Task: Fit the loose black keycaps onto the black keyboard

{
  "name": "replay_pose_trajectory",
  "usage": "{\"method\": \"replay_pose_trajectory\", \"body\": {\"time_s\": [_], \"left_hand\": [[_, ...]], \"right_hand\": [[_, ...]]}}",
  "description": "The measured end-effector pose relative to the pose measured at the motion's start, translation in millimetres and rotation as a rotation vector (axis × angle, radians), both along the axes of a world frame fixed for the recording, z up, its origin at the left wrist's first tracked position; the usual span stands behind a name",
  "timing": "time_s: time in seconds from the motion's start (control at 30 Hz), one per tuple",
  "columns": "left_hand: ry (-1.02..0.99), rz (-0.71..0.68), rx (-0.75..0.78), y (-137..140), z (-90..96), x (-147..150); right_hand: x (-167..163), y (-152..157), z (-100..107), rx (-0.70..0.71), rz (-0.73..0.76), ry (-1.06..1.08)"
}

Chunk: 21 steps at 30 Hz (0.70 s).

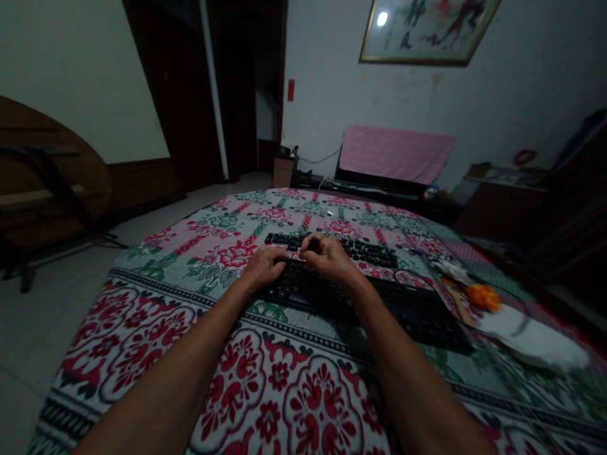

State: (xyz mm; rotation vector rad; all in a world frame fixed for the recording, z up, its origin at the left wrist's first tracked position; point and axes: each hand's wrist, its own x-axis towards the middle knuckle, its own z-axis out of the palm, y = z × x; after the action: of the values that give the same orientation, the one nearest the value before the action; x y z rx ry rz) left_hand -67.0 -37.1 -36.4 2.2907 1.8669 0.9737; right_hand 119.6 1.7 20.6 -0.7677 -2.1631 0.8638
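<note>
A black computer keyboard (408, 309) lies on the patterned cloth in front of me. My left hand (266, 265) is at its far left edge, fingers bent over the edge and thumb on the near side. Over the keyboard's upper left part, my right hand (328, 256) is curled with thumb and forefinger brought together in a pinch. Anything between those fingertips is too small and dark to make out. Just beyond both hands, loose black keycaps (374, 254) are set out in rows on the cloth, partly hidden by my right hand.
The red, green and white floral cloth (237, 253) covers the table. Right of the keyboard are an orange fluffy thing (484, 296), a white cloth-like item (533, 338) and a flat tan piece (458, 303). A pink towel (396, 153) hangs by the far wall.
</note>
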Motion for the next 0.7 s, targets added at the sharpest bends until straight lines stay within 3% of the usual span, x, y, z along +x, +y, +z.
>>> {"method": "replay_pose_trajectory", "body": {"time_s": [0.13,0.3,0.4,0.57,0.7], "left_hand": [[-0.161,-0.082,-0.100,-3.1,16.0,1.4],[-0.456,-0.340,-0.300,-5.2,26.2,14.1],[-0.560,-0.359,-0.335,-6.8,25.7,20.0],[-0.475,-0.266,-0.324,-9.6,24.2,22.0],[-0.323,-0.212,-0.179,-10.3,29.1,21.6]], "right_hand": [[2.8,5.4,-13.1,-0.027,-0.032,0.021],[2.8,5.2,-9.6,-0.038,-0.031,0.061],[2.0,2.2,-7.6,-0.042,-0.027,0.051],[-0.5,-3.3,-6.4,-0.051,0.031,0.009],[-1.3,-0.3,-10.2,-0.079,0.040,0.075]]}}
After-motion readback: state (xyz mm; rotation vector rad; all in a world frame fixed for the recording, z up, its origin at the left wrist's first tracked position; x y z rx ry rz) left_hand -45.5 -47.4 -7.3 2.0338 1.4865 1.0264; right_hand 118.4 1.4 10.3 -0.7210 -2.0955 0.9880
